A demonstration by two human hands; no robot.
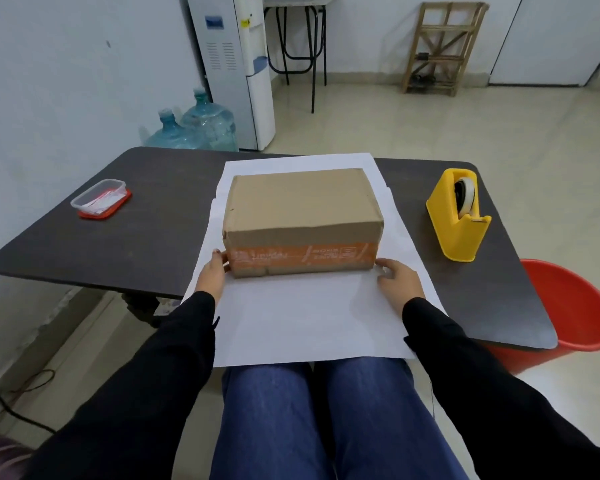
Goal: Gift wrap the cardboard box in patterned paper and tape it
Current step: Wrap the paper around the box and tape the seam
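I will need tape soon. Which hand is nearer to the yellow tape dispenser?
Right. The right hand rests on the paper at the near right corner of the box, toward the dispenser. The left hand touches the box's left end, farther away.

This looks like a plain small office or work room, though it could be a room in a home. A dark desk point(84, 244) stands on a pale tiled floor point(430, 133) with bare white walls point(66, 64) around it. Behind the desk on the left, a tall white water dispenser point(236, 64) stands by the wall. Two big blue water bottles point(201, 126) sit on the floor between it and the desk. Farther behind the desk are black metal furniture legs point(313, 64) and a wooden rack point(440, 46). A red bucket point(575, 306) stands at the desk's right side. A yellow tape dispenser point(458, 216) sits on the desk's right end.
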